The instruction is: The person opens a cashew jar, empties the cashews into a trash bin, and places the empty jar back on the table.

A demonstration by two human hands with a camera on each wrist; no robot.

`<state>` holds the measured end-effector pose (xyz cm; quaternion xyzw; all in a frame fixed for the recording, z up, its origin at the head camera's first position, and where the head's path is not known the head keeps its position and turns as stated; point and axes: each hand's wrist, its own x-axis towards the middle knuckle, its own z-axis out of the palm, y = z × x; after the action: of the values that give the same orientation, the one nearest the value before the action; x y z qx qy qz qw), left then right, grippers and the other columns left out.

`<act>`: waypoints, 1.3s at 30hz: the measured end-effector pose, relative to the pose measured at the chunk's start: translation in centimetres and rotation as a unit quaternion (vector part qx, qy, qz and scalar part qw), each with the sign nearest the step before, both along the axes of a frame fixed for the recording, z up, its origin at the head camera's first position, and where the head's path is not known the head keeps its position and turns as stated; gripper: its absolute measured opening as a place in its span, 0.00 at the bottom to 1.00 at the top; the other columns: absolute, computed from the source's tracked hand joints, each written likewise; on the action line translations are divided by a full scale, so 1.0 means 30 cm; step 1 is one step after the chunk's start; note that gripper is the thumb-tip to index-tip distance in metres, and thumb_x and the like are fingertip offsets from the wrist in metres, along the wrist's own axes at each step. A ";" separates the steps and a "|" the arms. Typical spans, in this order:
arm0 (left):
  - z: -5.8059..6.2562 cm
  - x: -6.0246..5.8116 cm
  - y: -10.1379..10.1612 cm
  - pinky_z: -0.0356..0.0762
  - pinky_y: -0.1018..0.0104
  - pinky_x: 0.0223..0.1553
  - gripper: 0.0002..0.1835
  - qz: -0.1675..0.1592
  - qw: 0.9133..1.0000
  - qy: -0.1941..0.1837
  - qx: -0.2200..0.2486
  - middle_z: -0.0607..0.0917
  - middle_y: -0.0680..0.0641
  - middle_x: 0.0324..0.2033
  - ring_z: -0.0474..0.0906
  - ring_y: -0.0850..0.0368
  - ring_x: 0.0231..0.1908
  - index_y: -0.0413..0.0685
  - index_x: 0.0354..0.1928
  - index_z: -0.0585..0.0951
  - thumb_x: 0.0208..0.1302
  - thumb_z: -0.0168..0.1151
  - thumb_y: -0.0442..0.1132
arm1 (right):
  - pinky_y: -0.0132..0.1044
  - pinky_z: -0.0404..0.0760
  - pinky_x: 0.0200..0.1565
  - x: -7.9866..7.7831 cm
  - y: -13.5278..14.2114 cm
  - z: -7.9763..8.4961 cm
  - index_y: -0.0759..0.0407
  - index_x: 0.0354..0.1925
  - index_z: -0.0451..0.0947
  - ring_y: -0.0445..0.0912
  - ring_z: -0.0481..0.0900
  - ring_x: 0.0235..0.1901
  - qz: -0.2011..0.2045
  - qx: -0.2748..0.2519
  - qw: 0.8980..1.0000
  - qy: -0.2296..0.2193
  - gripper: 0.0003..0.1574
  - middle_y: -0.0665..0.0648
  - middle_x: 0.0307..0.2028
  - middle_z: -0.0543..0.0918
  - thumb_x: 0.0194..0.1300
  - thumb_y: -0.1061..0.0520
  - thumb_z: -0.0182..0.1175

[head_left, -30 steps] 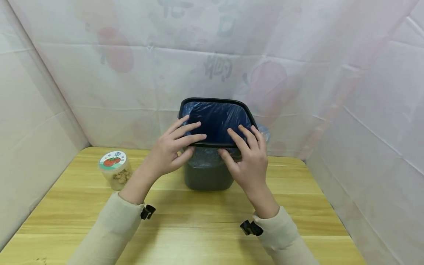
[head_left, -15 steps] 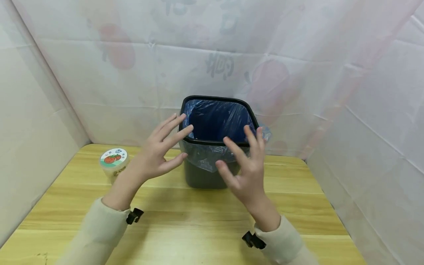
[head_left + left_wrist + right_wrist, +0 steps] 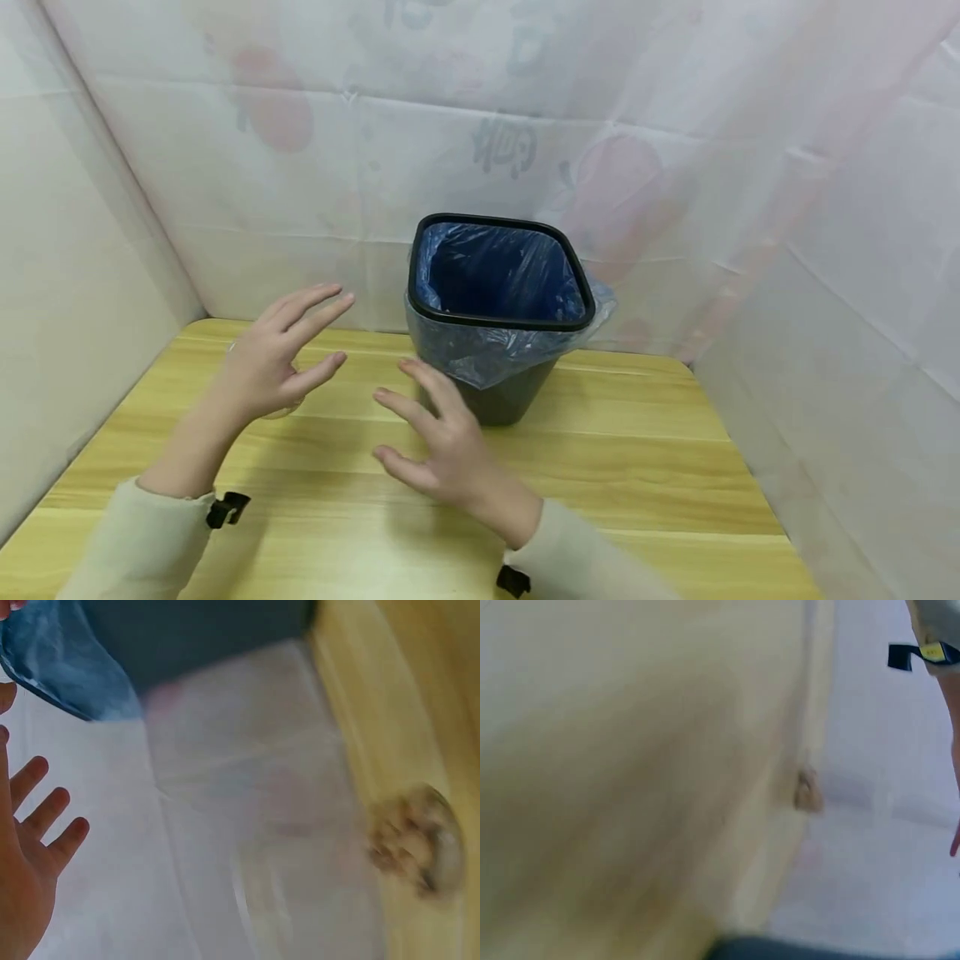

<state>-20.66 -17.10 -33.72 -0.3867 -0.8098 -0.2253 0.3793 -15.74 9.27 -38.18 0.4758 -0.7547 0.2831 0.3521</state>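
My left hand [image 3: 273, 354] hovers over the left part of the table, fingers spread and relaxed, holding nothing. Mostly hidden behind it in the head view is a clear jar [image 3: 420, 840] of tan, nut-like pieces, which shows blurred in the left wrist view. A dark grey trash bin [image 3: 513, 390] stands upright near the back. Its bluish clear bag [image 3: 476, 346] lines the inside and hangs folded over the outside below the black rim [image 3: 502, 321]. In front of the bin, my right hand [image 3: 446, 446] is in the air with loosely bent fingers and nothing in them.
The light wooden table [image 3: 637, 475] runs back to a pale printed cloth wall [image 3: 480, 167], with more cloth at both sides. A loose end of the bag sticks out at the bin's right.
Both hands have let go of the bin's rim and drawn back. The left hand has moved left in front of the jar; the right has swung left and down. The bin stays in place.
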 end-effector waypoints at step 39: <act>-0.201 -0.040 -0.261 0.60 0.22 0.57 0.34 0.180 0.949 -0.248 -0.078 0.62 0.35 0.72 0.58 0.23 0.67 0.59 0.70 0.73 0.62 0.68 0.56 | 0.50 0.69 0.67 -0.209 -0.516 -0.237 0.31 0.79 0.36 0.48 0.58 0.74 -0.059 -0.001 0.842 -0.536 0.69 0.43 0.77 0.51 0.55 0.35 0.72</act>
<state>-21.85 -24.94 -39.73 -0.1949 -0.9495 -0.1782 0.1692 -22.00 -6.22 -45.30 0.2040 -0.8522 0.4731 -0.0912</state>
